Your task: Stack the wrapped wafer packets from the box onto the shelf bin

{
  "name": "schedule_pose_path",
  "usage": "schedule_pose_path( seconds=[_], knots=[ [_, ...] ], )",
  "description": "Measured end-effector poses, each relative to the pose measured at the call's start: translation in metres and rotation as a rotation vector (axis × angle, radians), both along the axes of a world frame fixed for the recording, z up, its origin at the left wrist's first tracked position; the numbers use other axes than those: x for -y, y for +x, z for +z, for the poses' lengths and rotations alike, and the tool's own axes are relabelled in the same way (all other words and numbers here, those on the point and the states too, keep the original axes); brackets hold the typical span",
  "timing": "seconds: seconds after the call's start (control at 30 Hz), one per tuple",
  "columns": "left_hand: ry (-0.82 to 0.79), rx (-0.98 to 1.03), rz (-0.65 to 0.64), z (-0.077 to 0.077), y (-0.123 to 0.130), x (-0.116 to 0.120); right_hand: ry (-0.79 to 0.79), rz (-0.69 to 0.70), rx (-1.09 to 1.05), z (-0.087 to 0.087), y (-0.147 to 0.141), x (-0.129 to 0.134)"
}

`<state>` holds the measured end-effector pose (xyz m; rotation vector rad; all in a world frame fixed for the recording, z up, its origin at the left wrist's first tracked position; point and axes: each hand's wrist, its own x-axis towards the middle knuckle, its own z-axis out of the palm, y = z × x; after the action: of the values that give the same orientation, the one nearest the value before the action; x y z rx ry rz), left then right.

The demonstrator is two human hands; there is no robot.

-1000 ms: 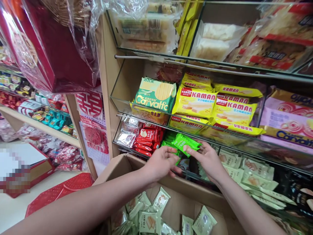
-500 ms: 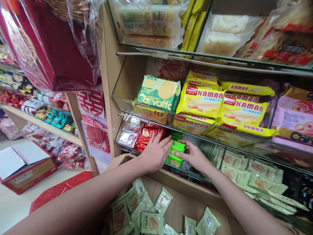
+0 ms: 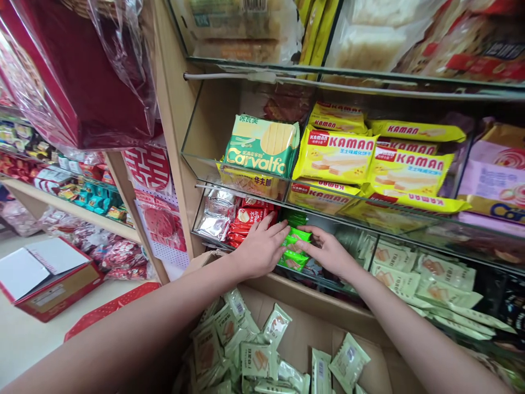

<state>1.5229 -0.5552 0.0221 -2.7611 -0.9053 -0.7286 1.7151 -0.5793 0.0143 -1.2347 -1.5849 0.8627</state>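
Bright green snack packets (image 3: 296,257) stand stacked in the lowest glass-fronted shelf bin, between my two hands. My left hand (image 3: 260,247) lies at their left side, fingers stretched out over the edge of the red snack packets (image 3: 246,221); its thumb is hidden. At the right side of the green stack, my right hand (image 3: 330,253) has its thumb and fingers bent onto the packets' edge. Silver packets (image 3: 215,219) sit left of the red ones. Below my hands, an open cardboard box (image 3: 299,312) holds several pale green cake packets (image 3: 258,358).
Glass fronts (image 3: 246,183) edge the bins. Above are a green Carvalfo pack (image 3: 262,145) and yellow Kaman wafer packs (image 3: 334,153). More pale green packets (image 3: 396,279) fill the bin at right. A plastic-wrapped red bag (image 3: 98,82) hangs upper left; a red-and-white carton (image 3: 49,273) stands on the floor.
The view has shifted slightly, so the shelves sit a little higher in the picture. Both hands stay at the green packets, with the left fingers a little more outstretched.
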Motion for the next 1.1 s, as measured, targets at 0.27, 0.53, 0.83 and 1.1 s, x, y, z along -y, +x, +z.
schedule_pose_path(
  seconds=[0.27, 0.53, 0.83, 1.1],
  knots=[
    [-0.013, -0.014, -0.024, 0.002, 0.005, -0.004, 0.085, -0.08, 0.125, -0.001, 0.007, -0.002],
    [0.044, 0.045, -0.135, 0.002, -0.011, 0.007, 0.398, -0.264, 0.396, 0.019, 0.01, 0.079],
    [-0.08, -0.08, -0.053, 0.004, -0.006, 0.01, -0.098, -0.383, 0.197, 0.001, 0.013, 0.023],
    [-0.134, -0.246, -0.025, 0.017, 0.001, 0.009, -0.273, -0.368, -0.021, 0.007, -0.001, -0.019]
  ],
)
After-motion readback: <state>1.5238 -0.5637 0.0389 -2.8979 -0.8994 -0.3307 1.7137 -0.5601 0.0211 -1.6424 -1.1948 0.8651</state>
